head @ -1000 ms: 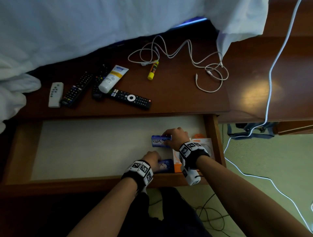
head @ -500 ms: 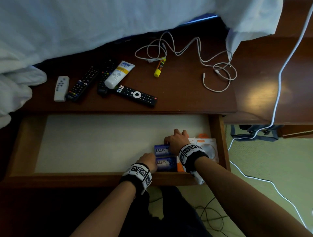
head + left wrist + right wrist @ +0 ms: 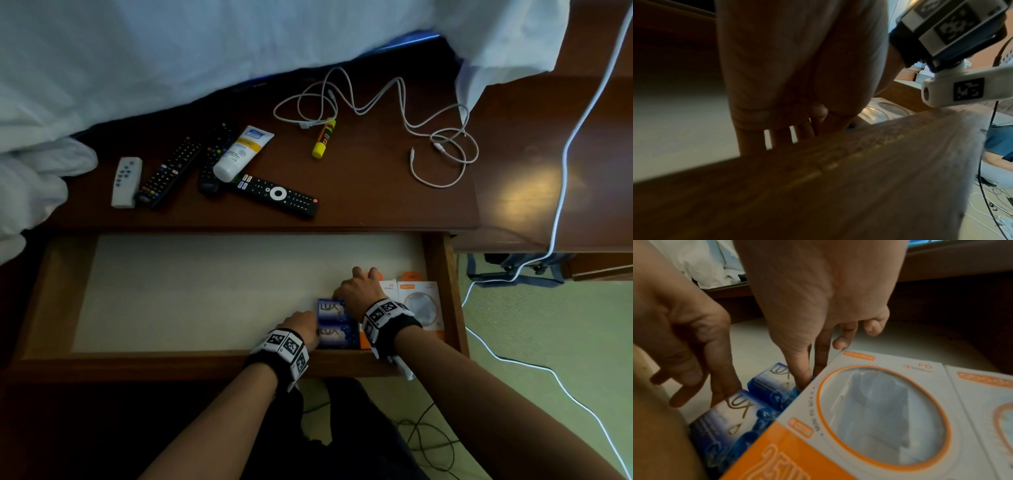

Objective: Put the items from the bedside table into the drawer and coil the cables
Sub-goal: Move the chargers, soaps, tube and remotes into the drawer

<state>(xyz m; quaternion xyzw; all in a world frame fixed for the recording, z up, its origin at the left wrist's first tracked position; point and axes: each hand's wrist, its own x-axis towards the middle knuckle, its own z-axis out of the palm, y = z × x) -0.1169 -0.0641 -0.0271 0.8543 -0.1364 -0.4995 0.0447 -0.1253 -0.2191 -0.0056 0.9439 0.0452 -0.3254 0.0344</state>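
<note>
Head view shows remotes [image 3: 161, 173], cream tube [image 3: 241, 152] and cable [image 3: 404, 113] on the table; left hand [image 3: 301, 328] touches the near soap box [image 3: 337, 337] with straight fingers, right hand [image 3: 359, 291] likewise presses the far soap box [image 3: 330, 309] in the drawer [image 3: 442, 274]; I judge arranging ends, next reaching the remotes.

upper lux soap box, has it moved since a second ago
Yes. The upper Lux soap box has come toward the drawer's front rail and now lies against the other Lux box.

We see two blue soap boxes [image 3: 334, 323] flat, side by side, at 5 o'clock in the open drawer [image 3: 219, 363].
</note>
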